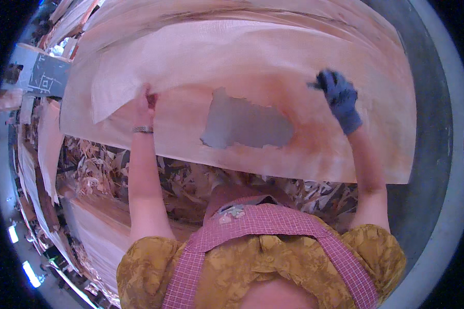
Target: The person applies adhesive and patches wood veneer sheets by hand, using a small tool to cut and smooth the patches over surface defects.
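Observation:
My bare left hand (147, 107), with a band at the wrist, pinches the near edge of a pale upper veneer sheet (191, 51). That edge is lifted and curves away from the veneer sheet beneath (335, 154). An irregular grey patch (247, 123) with ragged edges shows in the lower sheet between my hands; whether it is a hole cannot be told. My right hand (339, 98), in a blue-grey glove, is closed above the sheet's right part. Something small and dark juts left from its fingers, too blurred to name.
Torn veneer scraps (98, 170) litter the floor in front of my body. More veneer sheets (100, 226) lie at lower left. A grey metal part with white marks (49, 72) stands at far left. A dark grey strip (428, 129) runs along the right side.

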{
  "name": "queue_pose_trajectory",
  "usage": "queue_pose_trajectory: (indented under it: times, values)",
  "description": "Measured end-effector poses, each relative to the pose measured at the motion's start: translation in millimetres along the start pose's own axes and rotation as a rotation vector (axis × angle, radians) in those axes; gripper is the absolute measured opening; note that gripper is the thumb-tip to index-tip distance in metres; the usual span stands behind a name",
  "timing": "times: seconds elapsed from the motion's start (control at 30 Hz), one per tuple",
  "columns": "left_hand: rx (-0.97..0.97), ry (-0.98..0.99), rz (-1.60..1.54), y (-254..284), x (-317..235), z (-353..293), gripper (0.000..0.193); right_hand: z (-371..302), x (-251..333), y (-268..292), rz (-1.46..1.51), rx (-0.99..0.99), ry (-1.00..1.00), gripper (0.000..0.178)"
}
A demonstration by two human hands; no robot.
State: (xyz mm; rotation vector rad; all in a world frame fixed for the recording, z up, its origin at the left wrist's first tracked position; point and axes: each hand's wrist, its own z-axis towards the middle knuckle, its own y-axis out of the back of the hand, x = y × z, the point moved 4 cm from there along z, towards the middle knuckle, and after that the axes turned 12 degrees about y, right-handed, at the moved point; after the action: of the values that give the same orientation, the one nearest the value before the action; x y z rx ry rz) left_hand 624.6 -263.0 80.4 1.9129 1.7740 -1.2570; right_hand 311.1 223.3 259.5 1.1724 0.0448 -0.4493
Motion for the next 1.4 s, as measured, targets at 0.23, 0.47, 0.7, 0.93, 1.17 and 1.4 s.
queue_pose_trajectory:
  times: [0.23, 0.47, 0.7, 0.93, 1.17, 1.4]
  values:
    - [-0.161, 0.076, 0.223, 48, 77, -39, 0.016, -107, 56, -64, 0.222, 0.392, 0.022, 0.023]
    - [-0.214, 0.051, 0.275, 87, 97, -30, 0.028, -154, 109, -82, 0.356, 0.545, 0.065, 0.023]
    - [-0.265, -0.012, 0.307, 92, 139, -61, 0.036, -210, 126, -66, 0.376, 0.516, 0.115, 0.021]
    - [-0.447, 0.003, 0.375, 102, 136, -57, 0.037, -210, 152, -70, 0.426, 0.453, 0.179, 0.021]
    - [-0.455, -0.071, 0.398, 118, 111, -48, 0.037, -198, 147, -71, 0.571, 0.501, -0.155, 0.039]
    - [-0.487, -0.655, 1.349, 4, 160, -107, 0.075, -194, 139, -75, 0.677, 0.371, -0.437, 0.043]
